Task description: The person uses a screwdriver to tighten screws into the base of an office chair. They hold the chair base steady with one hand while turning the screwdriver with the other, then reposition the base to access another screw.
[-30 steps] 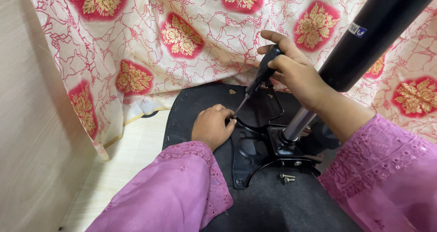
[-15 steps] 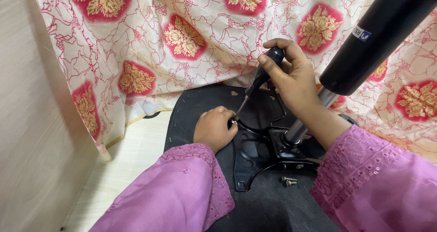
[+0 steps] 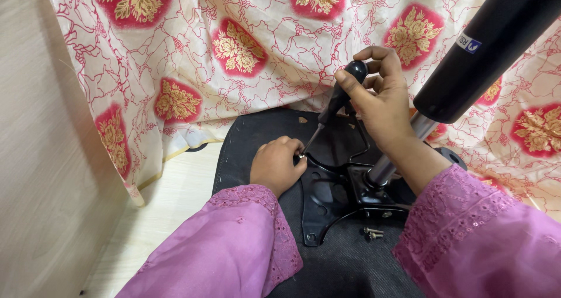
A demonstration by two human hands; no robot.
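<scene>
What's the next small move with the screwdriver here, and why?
Probably turn the screwdriver while pressing down. The right hand grips its black handle, and its tip meets a screw pinched by the left hand at a corner of the black metal plate. The screw looks held in place, not yet seated. Loose screws lie nearby.

Cream cloth [image 3: 280,58] with red-gold floral medallions drapes behind; pale wood-grain floor [image 3: 169,198] left; two loose screws [image 3: 373,233] on black fabric.
</scene>
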